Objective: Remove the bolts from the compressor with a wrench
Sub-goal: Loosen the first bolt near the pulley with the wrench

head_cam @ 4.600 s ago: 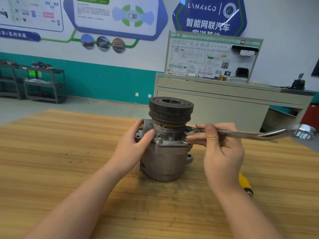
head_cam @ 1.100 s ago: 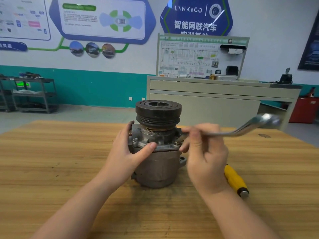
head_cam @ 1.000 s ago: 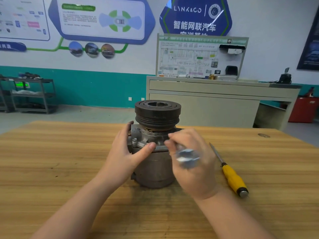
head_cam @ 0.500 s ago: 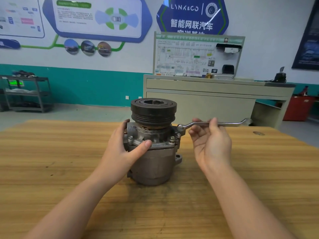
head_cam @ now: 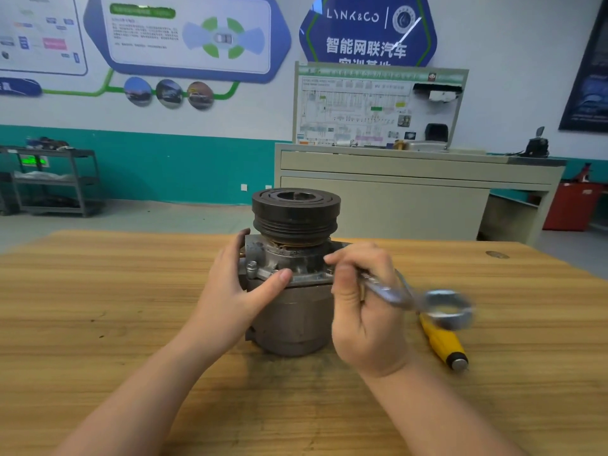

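A workshop wall with blue and green posters stood behind a wooden surface (head_cam: 98, 307), with a grey cabinet (head_cam: 411, 192) and a metal shelf rack (head_cam: 56, 179) further back. The compressor (head_cam: 292, 291) stood upright near the middle of the surface, its dark pulley (head_cam: 296, 212) on top. The left hand (head_cam: 237, 291) gripped the housing from the left, thumb pressed on the flange just beside a bolt (head_cam: 251, 266). The right hand (head_cam: 362, 311) had its fingers curled round the shank of the wrench (head_cam: 414, 301), whose blurred ring end pointed out to the right; its other end was hidden behind the fingers at the flange. A yellow-handled screwdriver (head_cam: 442, 343) lay on the surface right of the compressor.
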